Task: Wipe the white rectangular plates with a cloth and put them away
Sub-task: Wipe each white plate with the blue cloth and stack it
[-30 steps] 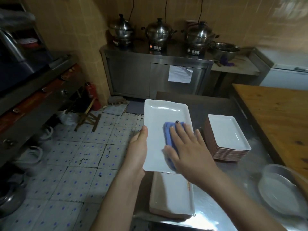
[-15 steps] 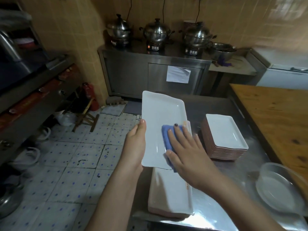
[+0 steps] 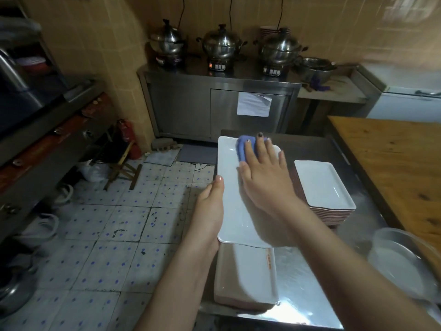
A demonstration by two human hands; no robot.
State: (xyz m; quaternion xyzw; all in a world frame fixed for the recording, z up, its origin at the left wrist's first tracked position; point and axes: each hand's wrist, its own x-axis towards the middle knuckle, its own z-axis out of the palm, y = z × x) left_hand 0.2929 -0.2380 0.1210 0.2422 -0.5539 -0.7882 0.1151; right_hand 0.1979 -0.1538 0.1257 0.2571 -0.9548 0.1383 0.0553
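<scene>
The fingers of your right hand lie straight and spread. They press flat on the blue cloth and curl round nothing. The cloth shows only past the fingertips, at the far end of the white plate. Your left hand holds that plate by its left long edge. The thumb lies along the rim on top, and the other fingers are hidden beneath, so you cannot tell how they sit. The plate is long and narrow and points away from you. It is lifted, with its near end hanging over a stack of long plates at the near edge of the steel table. Just to the right of your right wrist stands a stack of smaller plates, white on top with reddish-brown sides. A round metal pan sits at the right edge of view, near a wooden table. Three lidded steel pots stand in a row on the cabinet against the far tiled wall.
</scene>
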